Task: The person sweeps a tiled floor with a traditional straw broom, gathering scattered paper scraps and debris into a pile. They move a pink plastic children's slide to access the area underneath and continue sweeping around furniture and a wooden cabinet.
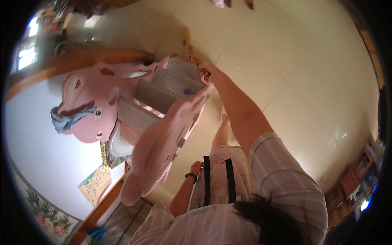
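My right hand is closed around one end of a long, thin brown-and-yellow patterned object. Its far end reaches away over the floor, and its exact kind is unclear. That hand is by the step edge of a pink plastic children's slide with grey treads. A small purple thing rests on one tread. Low at my side, my left hand, with a black band on the wrist, is beside my printed shorts. Its fingers look curled, but whether it holds anything is hidden.
A blue-grey cloth drapes over the slide's animal-shaped side panel. A wooden beam runs behind it, along a white wall. Pale floor tiles stretch to the right. Feet show at the top edge.
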### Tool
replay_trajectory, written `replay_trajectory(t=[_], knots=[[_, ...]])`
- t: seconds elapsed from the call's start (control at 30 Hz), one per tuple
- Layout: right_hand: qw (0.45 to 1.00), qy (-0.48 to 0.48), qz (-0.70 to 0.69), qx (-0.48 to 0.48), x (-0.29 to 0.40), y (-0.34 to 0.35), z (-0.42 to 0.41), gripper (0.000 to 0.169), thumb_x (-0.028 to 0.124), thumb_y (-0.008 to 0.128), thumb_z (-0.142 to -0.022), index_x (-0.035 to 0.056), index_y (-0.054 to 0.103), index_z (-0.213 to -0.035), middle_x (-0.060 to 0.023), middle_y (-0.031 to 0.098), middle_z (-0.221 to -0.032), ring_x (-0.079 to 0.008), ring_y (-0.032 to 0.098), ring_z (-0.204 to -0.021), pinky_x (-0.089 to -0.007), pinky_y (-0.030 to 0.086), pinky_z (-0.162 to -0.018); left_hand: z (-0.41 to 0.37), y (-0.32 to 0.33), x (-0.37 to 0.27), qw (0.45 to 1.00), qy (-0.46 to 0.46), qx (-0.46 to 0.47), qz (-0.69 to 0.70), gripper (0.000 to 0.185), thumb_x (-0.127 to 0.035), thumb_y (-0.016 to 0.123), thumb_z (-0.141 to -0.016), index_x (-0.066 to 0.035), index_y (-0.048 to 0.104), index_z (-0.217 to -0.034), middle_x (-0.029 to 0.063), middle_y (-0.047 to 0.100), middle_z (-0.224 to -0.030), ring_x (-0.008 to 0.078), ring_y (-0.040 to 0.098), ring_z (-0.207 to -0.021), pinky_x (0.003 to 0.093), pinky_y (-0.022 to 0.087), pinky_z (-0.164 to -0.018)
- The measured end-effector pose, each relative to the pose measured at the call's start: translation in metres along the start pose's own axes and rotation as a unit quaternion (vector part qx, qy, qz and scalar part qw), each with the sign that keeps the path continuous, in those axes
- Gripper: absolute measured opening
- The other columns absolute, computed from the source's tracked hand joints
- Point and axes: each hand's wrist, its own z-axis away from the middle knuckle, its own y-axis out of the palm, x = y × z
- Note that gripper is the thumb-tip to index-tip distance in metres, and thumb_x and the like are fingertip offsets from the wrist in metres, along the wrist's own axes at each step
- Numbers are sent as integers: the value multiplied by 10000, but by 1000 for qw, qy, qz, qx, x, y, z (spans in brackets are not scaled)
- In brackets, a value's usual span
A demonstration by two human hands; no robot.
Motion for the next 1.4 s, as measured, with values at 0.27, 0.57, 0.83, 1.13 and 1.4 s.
replay_trajectory(t=[0.27, 0.57, 0.83, 1.13, 1.4], knots=[[985, -54, -165, -17, -53, -262, 157, 194, 170, 587, -762, 83, 443, -666, -50, 433, -519, -159, 441, -387, -282, 360, -293, 0, 62, -71, 987, 60, 38, -141, 241, -234, 410, -863, -45, 554, -898, 48, 594, -826, 132, 530, -664, 250, 435, -576], [939, -156, -300, -59, -197, -560, 341, 252, 282, 577, -796, 139, 464, -622, -34, 444, -473, -134, 429, -378, -213, 335, -322, 23, 190, -92, 929, 117, 64, -346, 215, -247, 464, -823, -62, 556, -768, 21, 560, -706, 119, 527, -626, 248, 430, -582], [837, -179, -489, -168, -361, -675, 399, 241, 281, 586, -777, 146, 470, -615, -29, 464, -484, -130, 445, -400, -219, 355, -354, 53, 296, -133, 899, 89, 164, -397, 186, -236, 447, -860, -95, 566, -870, 21, 575, -767, 95, 537, -584, 218, 425, -511], [799, -207, -548, -134, -340, -601, 383, 144, 224, 547, -805, 154, 454, -720, -18, 452, -516, -120, 456, -433, -223, 380, -376, 41, 313, -180, 845, 194, 198, -457, 211, -218, 431, -835, -55, 556, -789, 43, 586, -737, 116, 551, -556, 244, 440, -482], [958, -217, -143, -124, -159, -390, 387, 217, 280, 543, -832, 185, 471, -1013, -18, 444, -526, -100, 425, -373, -223, 348, -322, -22, 278, -231, 874, 117, 263, -391, 194, -190, 426, -822, -53, 555, -773, 44, 588, -676, 125, 556, -518, 246, 458, -492]])
